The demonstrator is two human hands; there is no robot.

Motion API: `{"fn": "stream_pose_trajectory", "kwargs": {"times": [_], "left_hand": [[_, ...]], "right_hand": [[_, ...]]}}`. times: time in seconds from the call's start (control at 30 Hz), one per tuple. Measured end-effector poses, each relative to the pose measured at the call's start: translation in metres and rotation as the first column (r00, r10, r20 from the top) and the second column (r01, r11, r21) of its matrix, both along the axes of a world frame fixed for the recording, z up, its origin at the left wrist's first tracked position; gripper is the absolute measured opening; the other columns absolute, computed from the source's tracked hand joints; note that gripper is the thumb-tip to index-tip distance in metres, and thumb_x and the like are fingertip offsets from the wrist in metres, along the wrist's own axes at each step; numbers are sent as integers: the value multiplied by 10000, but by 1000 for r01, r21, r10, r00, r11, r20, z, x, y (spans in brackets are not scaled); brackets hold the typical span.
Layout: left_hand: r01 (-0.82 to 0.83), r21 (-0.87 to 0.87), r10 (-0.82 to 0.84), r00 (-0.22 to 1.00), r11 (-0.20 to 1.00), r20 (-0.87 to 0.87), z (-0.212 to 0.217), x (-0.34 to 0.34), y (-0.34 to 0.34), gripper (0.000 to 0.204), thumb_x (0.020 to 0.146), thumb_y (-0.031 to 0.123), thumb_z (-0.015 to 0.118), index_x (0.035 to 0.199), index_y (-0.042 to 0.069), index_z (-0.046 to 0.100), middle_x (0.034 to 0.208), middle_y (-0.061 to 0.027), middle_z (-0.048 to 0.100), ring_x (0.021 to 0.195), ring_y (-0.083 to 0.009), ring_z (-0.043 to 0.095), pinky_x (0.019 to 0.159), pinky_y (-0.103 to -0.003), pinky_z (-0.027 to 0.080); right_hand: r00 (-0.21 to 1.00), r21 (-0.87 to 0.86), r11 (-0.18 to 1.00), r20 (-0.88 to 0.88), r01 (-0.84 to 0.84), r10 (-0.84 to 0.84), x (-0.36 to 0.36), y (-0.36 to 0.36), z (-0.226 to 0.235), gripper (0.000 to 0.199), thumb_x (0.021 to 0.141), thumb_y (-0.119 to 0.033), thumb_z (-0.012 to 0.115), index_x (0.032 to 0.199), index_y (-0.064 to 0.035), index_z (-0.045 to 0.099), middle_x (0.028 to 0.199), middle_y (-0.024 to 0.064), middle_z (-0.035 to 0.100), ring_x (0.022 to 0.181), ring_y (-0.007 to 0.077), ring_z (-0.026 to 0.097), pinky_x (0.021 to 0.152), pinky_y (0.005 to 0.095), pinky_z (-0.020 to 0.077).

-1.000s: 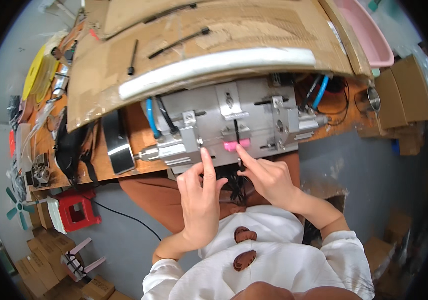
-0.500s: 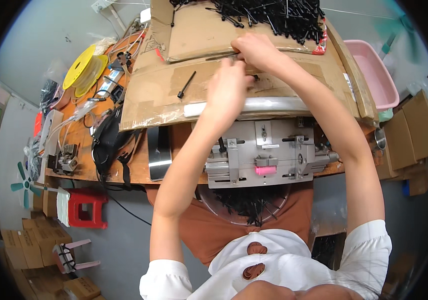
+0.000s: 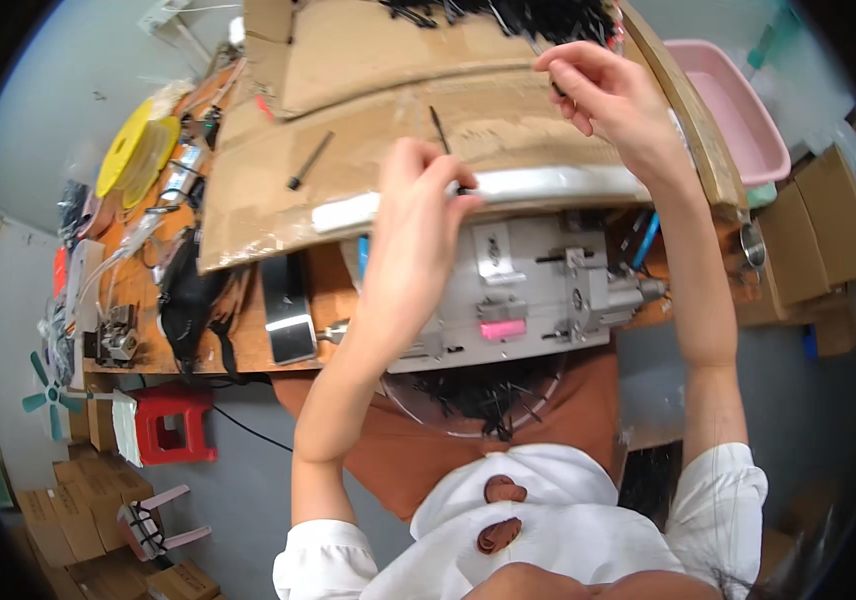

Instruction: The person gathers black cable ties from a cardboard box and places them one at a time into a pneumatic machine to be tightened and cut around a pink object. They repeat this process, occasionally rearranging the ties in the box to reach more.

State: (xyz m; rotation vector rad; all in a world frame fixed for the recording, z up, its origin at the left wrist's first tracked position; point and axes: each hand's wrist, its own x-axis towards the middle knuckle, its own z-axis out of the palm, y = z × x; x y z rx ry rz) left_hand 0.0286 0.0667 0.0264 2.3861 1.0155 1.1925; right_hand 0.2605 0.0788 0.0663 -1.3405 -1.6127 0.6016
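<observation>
Jutting forward from the left grip is 1 black rod.

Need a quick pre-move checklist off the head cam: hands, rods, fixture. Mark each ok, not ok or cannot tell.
1. Left hand has a black rod: ok, its head is at the thumb and fingers.
2. Right hand contents identified: cannot tell, only a dark bit shows at the fingers.
3. Pink piece in place on the metal fixture: ok, near the front edge.
4. Fixture free of arms overhead: not ok, left forearm covers its left side.
5. No loose rod left of the left hand: not ok, one lies on the cardboard.
</observation>
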Motion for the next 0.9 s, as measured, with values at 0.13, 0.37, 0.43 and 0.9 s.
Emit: {"fn": "stream_pose_trajectory", "kwargs": {"times": [0.13, 0.37, 0.43, 0.9], "left_hand": [[-65, 115, 75, 993, 991, -92, -33, -24, -81, 350, 692, -63, 695, 1028, 11, 629, 925, -135, 566, 841, -290, 533, 738, -387, 458], [-37, -69, 17, 962, 997, -274, -101, -3, -150, 651, 749, -17, 675, 1348, -77, 429, 948, -124, 541, 835, -257, 510, 755, -355, 453], [-82, -155, 24, 938, 985, -346, -108, 1, -149, 724, 714, -100, 677, 1381, -30, 402, 964, -126, 537, 883, -280, 495, 763, -379, 442], [-101, -166, 46, 950, 981, -309, -84, -16, -151, 733, 711, -59, 689, 1386, -29, 405, 1025, -127, 532, 907, -281, 486, 785, -354, 443]], "right_hand": [[887, 104, 992, -449, -70, 109, 5, -78, -16, 253, 846, -75, 681, 1064, 29, 605, 847, 59, 627, 665, 59, 559, 546, 195, 444], [800, 99, 995, -598, 9, 53, -8, -140, -44, 202, 877, -25, 627, 1061, 41, 577, 844, 141, 675, 679, 132, 630, 478, 197, 453], [813, 91, 995, -582, 48, 14, -12, -144, -44, 204, 878, -22, 624, 1065, 43, 573, 845, 147, 674, 679, 136, 633, 482, 194, 461], [958, 237, 970, 265, 49, -113, -82, -184, -123, 637, 687, 9, 740, 1285, 31, 523, 724, 77, 594, 572, 177, 561, 490, 301, 451]]}}
